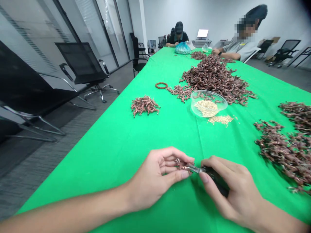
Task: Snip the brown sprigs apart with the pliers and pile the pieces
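In the head view, our left hand [152, 176] pinches one small, shiny reddish-brown piece [179, 164] between thumb and fingers, above the cloth. Our right hand [239, 189] wraps around one pair of black-handled metal pliers [216, 181], tips at that piece. Beyond, we count one clear round plastic tub [222, 105] of tan grains [207, 108], one brown ring [161, 88], one small brown heap [145, 105] and one large brown heap [216, 76]. Green cloth [109, 161] covers the long table; two people sit farther along, grey carpet [119, 89] below.

Pale wall [165, 16], glass partition [85, 19] at left, grey carpet [48, 158], black chairs [80, 60], 1 lit monitor [202, 33]
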`<state>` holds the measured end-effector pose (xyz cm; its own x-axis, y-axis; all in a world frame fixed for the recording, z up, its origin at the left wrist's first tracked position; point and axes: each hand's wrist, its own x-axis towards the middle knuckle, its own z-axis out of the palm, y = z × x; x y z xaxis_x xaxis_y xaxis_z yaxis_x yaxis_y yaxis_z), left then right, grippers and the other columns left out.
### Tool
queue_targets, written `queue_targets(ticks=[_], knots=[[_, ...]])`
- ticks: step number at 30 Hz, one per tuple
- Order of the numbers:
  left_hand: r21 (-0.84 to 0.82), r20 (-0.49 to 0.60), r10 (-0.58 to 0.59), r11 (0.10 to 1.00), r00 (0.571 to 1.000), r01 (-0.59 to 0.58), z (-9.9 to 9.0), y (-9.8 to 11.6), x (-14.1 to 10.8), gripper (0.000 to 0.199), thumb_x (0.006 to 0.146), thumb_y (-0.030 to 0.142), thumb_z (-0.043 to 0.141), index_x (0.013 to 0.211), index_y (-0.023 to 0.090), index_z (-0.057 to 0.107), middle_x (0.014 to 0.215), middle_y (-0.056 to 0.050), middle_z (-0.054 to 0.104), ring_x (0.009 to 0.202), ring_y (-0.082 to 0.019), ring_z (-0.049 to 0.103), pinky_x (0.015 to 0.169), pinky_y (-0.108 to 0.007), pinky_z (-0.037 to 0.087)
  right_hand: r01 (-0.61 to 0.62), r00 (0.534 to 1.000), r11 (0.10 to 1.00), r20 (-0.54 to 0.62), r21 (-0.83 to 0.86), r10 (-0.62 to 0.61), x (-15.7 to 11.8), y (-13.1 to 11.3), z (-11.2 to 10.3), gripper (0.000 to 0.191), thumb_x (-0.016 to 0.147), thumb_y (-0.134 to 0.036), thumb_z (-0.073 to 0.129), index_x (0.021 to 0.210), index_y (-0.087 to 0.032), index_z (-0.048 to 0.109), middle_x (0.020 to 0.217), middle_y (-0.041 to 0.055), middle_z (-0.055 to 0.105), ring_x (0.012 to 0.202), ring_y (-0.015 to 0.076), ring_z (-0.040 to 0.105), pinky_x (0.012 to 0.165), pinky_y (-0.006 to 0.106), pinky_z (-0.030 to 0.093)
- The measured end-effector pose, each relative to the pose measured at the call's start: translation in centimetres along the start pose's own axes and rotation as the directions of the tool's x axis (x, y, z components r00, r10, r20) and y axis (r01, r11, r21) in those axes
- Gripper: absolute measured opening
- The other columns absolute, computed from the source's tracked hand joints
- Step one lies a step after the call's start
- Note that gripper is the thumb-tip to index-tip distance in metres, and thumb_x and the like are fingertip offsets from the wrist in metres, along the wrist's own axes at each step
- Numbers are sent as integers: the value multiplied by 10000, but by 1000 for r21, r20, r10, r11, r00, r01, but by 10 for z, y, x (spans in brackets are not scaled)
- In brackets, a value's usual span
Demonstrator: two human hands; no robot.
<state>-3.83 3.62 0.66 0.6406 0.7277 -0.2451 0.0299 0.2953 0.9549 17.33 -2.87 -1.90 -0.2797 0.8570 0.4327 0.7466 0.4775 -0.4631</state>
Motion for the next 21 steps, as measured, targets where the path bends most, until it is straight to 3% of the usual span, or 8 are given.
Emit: queue_targets(ticks=[21], knots=[[45,-54,45,998,998,-42,4,-1,-1,182,824,188,742,989,134,688,1059,-87,760,1044,-228,716,954,-333,562,42,999,997,34,-63,-40,-5,2,4,119,924,-206,550,1035,-163,564,685,-4,538,549,127,485,517,283,343]])
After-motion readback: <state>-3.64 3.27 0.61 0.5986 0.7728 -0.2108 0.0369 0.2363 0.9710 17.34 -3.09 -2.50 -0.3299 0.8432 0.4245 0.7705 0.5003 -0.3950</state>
